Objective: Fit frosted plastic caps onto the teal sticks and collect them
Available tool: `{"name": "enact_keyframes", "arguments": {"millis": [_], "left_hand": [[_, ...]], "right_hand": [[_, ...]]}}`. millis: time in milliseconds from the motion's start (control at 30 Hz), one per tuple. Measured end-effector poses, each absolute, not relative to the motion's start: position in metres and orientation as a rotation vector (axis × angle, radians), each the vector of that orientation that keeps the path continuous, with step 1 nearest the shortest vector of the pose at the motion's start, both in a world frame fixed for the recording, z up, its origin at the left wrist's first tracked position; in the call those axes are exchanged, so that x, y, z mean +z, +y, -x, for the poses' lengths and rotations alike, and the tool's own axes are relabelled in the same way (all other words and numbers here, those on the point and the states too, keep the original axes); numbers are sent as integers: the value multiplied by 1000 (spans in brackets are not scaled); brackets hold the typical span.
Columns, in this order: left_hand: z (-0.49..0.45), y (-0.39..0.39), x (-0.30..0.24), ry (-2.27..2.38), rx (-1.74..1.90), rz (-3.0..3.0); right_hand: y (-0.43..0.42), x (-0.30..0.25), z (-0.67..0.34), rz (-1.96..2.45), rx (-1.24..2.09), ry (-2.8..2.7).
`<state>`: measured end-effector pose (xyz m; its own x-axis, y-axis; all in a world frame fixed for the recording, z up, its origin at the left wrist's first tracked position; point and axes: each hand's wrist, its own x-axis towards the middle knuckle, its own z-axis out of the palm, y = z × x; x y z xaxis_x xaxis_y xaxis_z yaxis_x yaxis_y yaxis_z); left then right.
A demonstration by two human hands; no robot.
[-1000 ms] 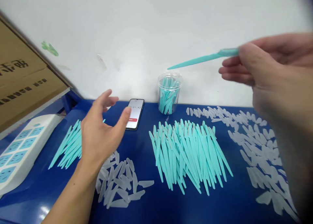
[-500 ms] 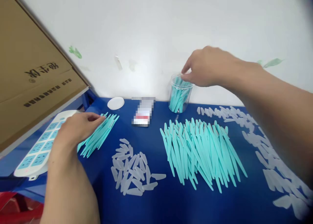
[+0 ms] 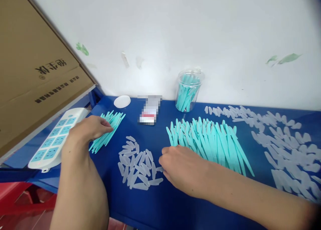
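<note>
Teal sticks (image 3: 112, 122) under half-curled left grip (image 3: 86, 129)

Small fan of teal sticks (image 3: 110, 129) lies flat at left; frosted clear caps (image 3: 136, 163) heaped just right of it

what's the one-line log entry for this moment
left hand on small teal stick pile | right hand at clear caps, beside large teal pile | jar holds teal sticks
</note>
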<state>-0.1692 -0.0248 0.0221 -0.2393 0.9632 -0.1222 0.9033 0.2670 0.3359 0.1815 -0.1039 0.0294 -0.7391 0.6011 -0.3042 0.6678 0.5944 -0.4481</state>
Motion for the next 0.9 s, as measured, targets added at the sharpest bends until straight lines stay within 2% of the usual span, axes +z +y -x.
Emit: {"name": "enact_keyframes", "arguments": {"millis": [133,367,533,667,800,900], "left_hand": [[157,-26,33,2278,-217,-1577],[146,-32,39,2272,-317,-1658],[147,-39,45,2316,-110,-1875],[119,-49,59,2235,207,-2109],[50,-64,60,1667,497,-2361],[4,-74,53,1145,654,-2544]], "right_hand": [[-101,37,-181,-1061,-821,2701],[-101,58,-224,-1610,-1152,2832],[-105,53,-261,-1960,-1530,2708],[-100,40,-280,-2112,-2073,2390],[-93,23,-286,-1968,-2675,2030],[-92,15,-284,-1922,-2905,1841]]}}
